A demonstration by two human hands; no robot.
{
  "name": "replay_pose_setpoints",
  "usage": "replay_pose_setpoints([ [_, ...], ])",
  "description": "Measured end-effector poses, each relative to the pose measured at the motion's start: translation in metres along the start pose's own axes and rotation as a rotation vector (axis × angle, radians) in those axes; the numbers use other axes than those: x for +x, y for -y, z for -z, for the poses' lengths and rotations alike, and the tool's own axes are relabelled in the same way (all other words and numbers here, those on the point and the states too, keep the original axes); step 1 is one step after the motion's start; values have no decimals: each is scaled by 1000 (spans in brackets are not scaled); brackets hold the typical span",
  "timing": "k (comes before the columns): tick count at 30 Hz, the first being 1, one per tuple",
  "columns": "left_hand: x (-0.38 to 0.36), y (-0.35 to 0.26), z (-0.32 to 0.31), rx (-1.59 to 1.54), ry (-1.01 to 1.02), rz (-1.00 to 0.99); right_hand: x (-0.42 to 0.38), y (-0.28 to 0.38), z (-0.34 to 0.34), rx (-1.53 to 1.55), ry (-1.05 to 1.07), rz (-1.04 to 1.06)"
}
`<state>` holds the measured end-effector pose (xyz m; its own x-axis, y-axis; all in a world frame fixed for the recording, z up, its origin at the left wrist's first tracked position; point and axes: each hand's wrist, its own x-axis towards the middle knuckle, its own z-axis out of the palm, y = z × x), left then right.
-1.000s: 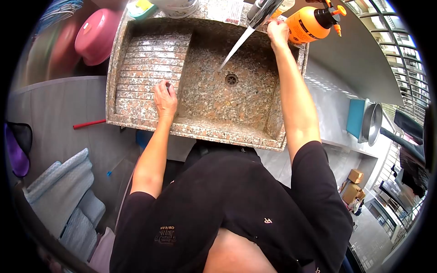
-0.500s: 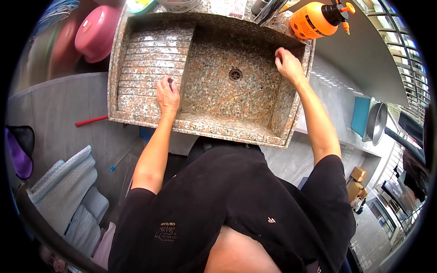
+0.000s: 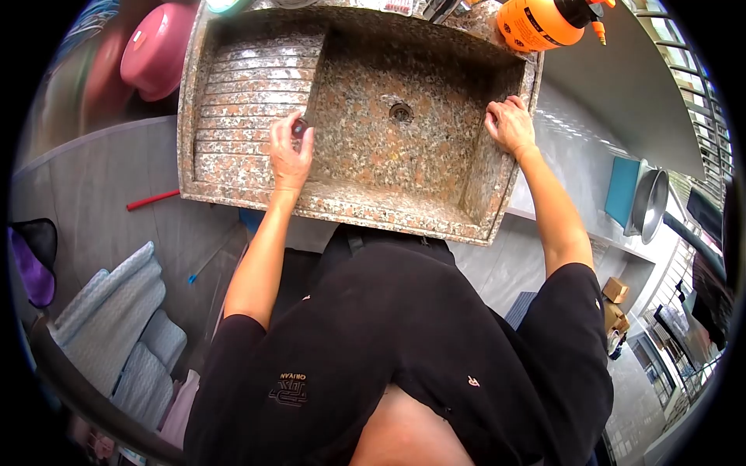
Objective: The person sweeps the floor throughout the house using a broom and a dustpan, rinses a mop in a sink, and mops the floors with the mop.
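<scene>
My left hand (image 3: 291,159) is over the ribbed washboard side of a speckled granite sink (image 3: 264,203). Between its thumb and fingers it pinches a small, dark reddish, round object (image 3: 300,126), whose kind I cannot make out. Over the sink's right wall, near the rim, is my right hand (image 3: 513,126). Its fingers are curled in, and whatever they may hold is hidden. The drain (image 3: 400,113) lies at the bottom of the deep basin, between my two hands.
An orange spray bottle (image 3: 536,27) stands at the sink's back right corner. A pink basin (image 3: 159,50) is to the left. Below it a red stick (image 3: 152,200) juts out. Grey-blue padded cloth (image 3: 116,311) hangs lower left. A metal bowl (image 3: 655,203) sits at the right.
My left hand has opened out around the small dark object, which shows more now. My right hand has moved right and down, from above the basin to the right wall. The view has shifted slightly.
</scene>
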<state>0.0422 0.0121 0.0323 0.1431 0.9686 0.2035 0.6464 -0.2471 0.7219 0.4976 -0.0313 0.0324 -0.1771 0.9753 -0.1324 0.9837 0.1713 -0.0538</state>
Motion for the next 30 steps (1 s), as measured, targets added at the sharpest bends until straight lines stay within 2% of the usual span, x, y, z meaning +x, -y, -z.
replay_pose_setpoints([
  [1, 1, -11, -7, 12, 20, -75, 0, 0, -1, -3, 2, -6],
  [2, 2, -24, -12, -10, 106, -70, 0, -1, -1, -8, 1, -9],
  [8, 5, -17, -84, -241, 184, 366, 1, -3, -9, -33, 8, -35],
  [16, 0, 2, -126, -146, 340, 263, 4, 0, -9, -39, -24, -62],
  [20, 4, -7, -139, -156, 302, 310, 6, -1, -9, -38, -1, -76],
  [25, 3, -1, -158, -90, 365, 219, 6, -2, -14, -53, -10, -83],
  [30, 4, -10, -167, -46, 379, 211, 6, -3, -14, -57, -6, -95],
])
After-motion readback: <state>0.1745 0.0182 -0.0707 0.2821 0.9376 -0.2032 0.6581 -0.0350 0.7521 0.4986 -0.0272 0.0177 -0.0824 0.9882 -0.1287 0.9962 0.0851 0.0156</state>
